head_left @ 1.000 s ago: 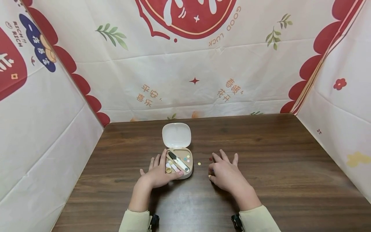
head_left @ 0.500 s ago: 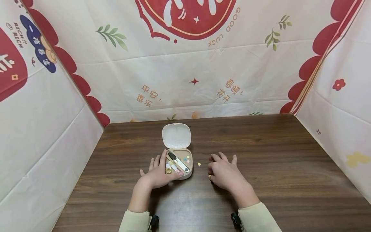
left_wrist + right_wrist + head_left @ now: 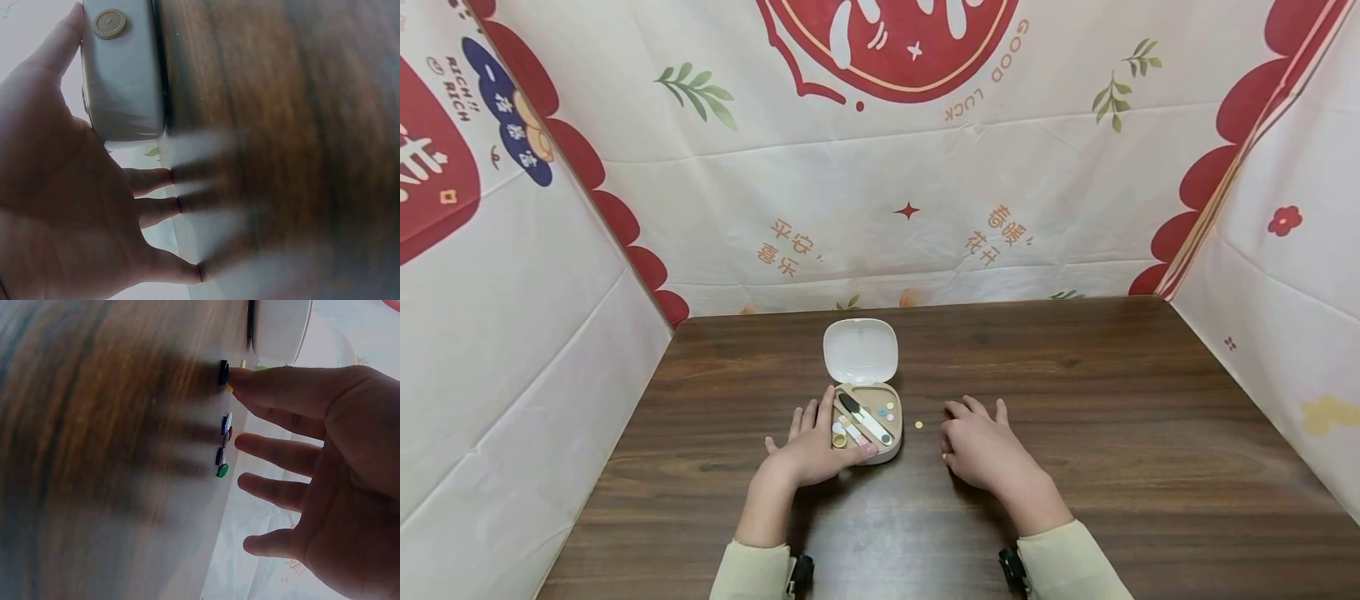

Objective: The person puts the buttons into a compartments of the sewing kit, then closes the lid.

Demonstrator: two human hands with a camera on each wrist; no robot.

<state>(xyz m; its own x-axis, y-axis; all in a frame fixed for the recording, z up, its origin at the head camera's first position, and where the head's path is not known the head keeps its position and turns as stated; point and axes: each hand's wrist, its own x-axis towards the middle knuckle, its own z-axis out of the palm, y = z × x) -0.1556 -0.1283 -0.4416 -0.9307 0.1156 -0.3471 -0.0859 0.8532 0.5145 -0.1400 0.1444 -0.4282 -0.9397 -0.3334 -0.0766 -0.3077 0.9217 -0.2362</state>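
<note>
An open sewing kit box (image 3: pixel 889 454) stands on the table, its white lid (image 3: pixel 861 351) raised at the back. My left hand (image 3: pixel 805 454) rests against it, index finger along the left side and thumb across the front, other fingers spread straight. A round beaded clasp (image 3: pixel 109 24) shows on the box's side in the left wrist view. My right hand (image 3: pixel 988 450) is low over the table, thumb and bent index finger together at a dark button (image 3: pixel 223 372); the index fingertip is hidden behind the thumb. Its other fingers extend above several buttons, including a green button (image 3: pixel 222 470).
Inside the box lie black-and-white thread snips (image 3: pixel 865 419), a gold thimble (image 3: pixel 838 440) and several small buttons (image 3: pixel 891 406). One yellow button (image 3: pixel 919 425) lies on the wooden table (image 3: pixel 1037 358) between box and right hand. Printed cloth (image 3: pixel 850 183) encloses the table's back and sides.
The right hand's raised fingers have lowered slightly, and the red button beside them is now mostly covered. My left hand and the box keep their places; the head view has shifted a little.
</note>
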